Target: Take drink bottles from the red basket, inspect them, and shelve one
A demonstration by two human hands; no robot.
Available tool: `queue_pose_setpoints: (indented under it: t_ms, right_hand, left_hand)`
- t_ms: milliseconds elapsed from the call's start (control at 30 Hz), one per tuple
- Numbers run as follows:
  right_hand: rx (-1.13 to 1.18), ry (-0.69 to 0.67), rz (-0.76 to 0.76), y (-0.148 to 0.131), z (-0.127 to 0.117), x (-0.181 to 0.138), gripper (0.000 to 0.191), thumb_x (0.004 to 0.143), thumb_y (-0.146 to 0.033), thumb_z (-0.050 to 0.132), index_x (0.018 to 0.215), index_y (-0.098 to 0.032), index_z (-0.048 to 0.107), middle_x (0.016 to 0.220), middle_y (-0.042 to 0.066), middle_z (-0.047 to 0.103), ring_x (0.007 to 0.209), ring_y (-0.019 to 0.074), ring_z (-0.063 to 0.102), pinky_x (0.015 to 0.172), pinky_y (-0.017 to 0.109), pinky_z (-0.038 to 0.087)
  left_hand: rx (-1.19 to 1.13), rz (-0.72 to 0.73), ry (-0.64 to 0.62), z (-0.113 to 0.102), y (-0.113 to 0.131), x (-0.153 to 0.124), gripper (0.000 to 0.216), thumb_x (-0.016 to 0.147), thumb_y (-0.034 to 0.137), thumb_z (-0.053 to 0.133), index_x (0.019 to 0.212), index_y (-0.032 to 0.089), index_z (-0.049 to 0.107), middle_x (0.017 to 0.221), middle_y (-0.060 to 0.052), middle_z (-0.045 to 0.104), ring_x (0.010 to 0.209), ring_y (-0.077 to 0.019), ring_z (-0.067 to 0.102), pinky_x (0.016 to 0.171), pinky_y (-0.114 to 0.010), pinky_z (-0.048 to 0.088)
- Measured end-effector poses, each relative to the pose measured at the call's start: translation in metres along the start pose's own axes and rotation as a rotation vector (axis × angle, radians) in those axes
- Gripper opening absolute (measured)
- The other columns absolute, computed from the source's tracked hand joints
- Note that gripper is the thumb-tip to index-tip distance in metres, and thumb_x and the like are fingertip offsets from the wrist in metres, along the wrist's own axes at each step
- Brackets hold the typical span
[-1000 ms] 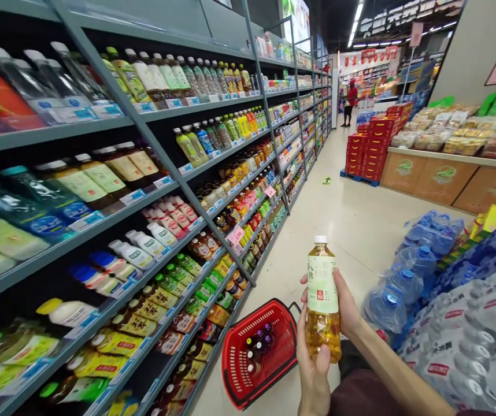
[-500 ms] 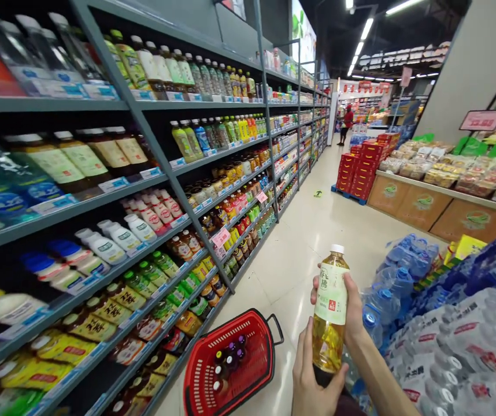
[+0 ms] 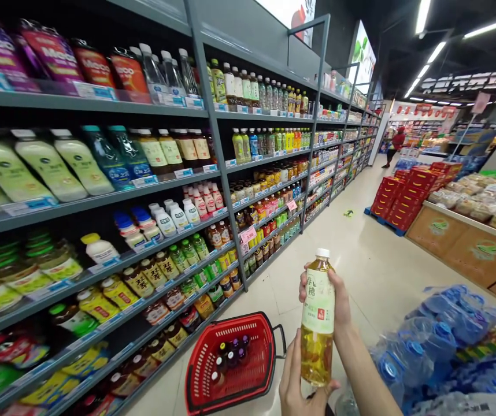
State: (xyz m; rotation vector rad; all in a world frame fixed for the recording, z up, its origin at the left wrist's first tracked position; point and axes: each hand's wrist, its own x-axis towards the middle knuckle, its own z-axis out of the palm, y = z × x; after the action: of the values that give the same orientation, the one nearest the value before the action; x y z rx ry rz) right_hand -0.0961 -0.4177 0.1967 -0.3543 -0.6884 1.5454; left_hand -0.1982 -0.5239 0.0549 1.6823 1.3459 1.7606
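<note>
A bottle of yellow tea point(image 3: 318, 315) with a white cap and pale green label stands nearly upright between my two hands. My right hand point(image 3: 339, 297) wraps its upper part, with fingertips showing on the left side of the label. Lower down, my left hand point(image 3: 296, 381) holds the bottle near its base, thumb and fingers on either side. To the left on the floor sits a red shopping basket point(image 3: 200, 381), its dark handle at the right end. Several capped bottles point(image 3: 233, 352) stand inside it.
A tall drinks shelf point(image 3: 217, 173) runs along the left side. Wrapped water bottles point(image 3: 417, 352) are piled at the lower right. Red boxes point(image 3: 404, 196) and a display counter point(image 3: 469, 242) stand along the right of the aisle. A person in red point(image 3: 395, 147) stands far down it.
The view has turned left, so the shelf and aisle sit further right and more drinks show at the left. Both hands still hold the bottle, slightly further left in view.
</note>
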Motion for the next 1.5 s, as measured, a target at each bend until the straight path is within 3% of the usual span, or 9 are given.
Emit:
queue_pose_setpoints:
  t_ms: [267,400,467,533,633,733,933,1300,1500]
  right_hand:
    - [0.026,0.075,0.019,-0.020,0.010,0.024,0.053,0.080,-0.061,0.077,0.103,-0.014,0.073,0.084,0.005,0.072,0.062,0.0163,0.067,0.058,0.027,0.058]
    - [0.063,0.093,0.014,-0.026,0.006,0.021,0.054,0.081,-0.061,0.077,0.104,-0.013,0.072,0.086,0.005,0.072,0.064,0.0161,0.066,0.059,0.028,0.058]
    - [0.095,0.071,0.022,-0.025,0.001,0.021,0.053,0.082,-0.061,0.076,0.106,-0.014,0.071,0.086,0.005,0.072,0.063,0.0149,0.065,0.058,0.027,0.058]
    - [0.148,0.034,0.056,-0.024,-0.005,0.023,0.051,0.082,-0.060,0.076,0.104,-0.014,0.070,0.086,0.004,0.072,0.063,0.0130,0.064,0.058,0.025,0.057]
    - [0.256,-0.033,0.150,-0.022,-0.013,0.030,0.049,0.076,-0.059,0.081,0.096,-0.016,0.067,0.088,0.003,0.073,0.065,0.0105,0.063,0.059,0.022,0.057]
    - [0.328,-0.064,0.163,-0.023,-0.019,0.032,0.044,0.073,-0.055,0.084,0.090,-0.019,0.066,0.092,0.003,0.076,0.068,0.0109,0.066,0.059,0.023,0.058]
    - [0.229,-0.065,0.069,-0.025,-0.019,0.022,0.038,0.076,-0.053,0.081,0.086,-0.019,0.068,0.090,0.004,0.078,0.070,0.0156,0.070,0.059,0.028,0.060]
    - [0.251,-0.088,0.204,-0.013,-0.018,0.027,0.040,0.081,-0.051,0.073,0.096,-0.014,0.072,0.103,0.012,0.081,0.078,0.0197,0.077,0.063,0.029,0.063]
    - [0.106,-0.053,0.260,-0.013,-0.010,0.023,0.048,0.088,-0.052,0.065,0.112,-0.011,0.070,0.111,0.016,0.079,0.087,0.0246,0.078,0.067,0.032,0.065]
  left_hand:
    - [-0.231,-0.199,-0.224,0.002,0.036,0.037,0.090,0.089,0.050,0.076,0.164,0.023,0.035,0.160,-0.017,0.049,0.146,-0.0310,0.051,0.117,-0.038,0.049]
    - [-0.406,-0.345,-0.305,0.002,0.043,0.039,0.099,0.083,0.055,0.082,0.164,0.021,0.036,0.159,-0.019,0.050,0.147,-0.0335,0.050,0.121,-0.043,0.045]
    - [-0.605,-0.426,-0.317,0.004,0.043,0.033,0.102,0.078,0.063,0.083,0.160,0.021,0.040,0.150,-0.020,0.058,0.132,-0.0333,0.063,0.109,-0.041,0.054]
    - [-0.873,-0.528,-0.370,0.009,0.043,0.026,0.097,0.074,0.072,0.081,0.151,0.021,0.051,0.128,-0.019,0.071,0.090,-0.0233,0.076,0.078,-0.031,0.061]
    - [-1.301,-0.685,-0.575,0.018,0.043,0.015,0.077,0.079,0.081,0.069,0.121,0.017,0.071,0.092,-0.010,0.073,0.047,-0.0045,0.053,0.047,-0.017,0.039]
    - [-1.695,-0.738,-0.654,0.023,0.047,0.011,0.075,0.087,0.084,0.054,0.111,0.017,0.077,0.075,-0.003,0.064,0.039,-0.0027,0.040,0.042,-0.017,0.032]
    - [-2.208,-0.855,-0.541,0.015,0.056,0.010,0.077,0.104,0.067,0.043,0.136,0.001,0.066,0.066,0.007,0.046,0.034,0.0032,0.022,0.044,-0.013,0.032]
    - [-1.881,-1.163,-0.335,-0.007,0.067,0.019,0.051,0.083,0.055,0.082,0.095,0.007,0.077,0.080,-0.005,0.061,0.058,-0.0034,0.050,0.048,-0.012,0.037]
    - [-1.326,-0.833,-0.305,-0.002,0.065,0.007,0.066,0.088,0.048,0.079,0.143,0.021,0.057,0.121,-0.015,0.067,0.094,-0.0186,0.066,0.066,-0.022,0.054]
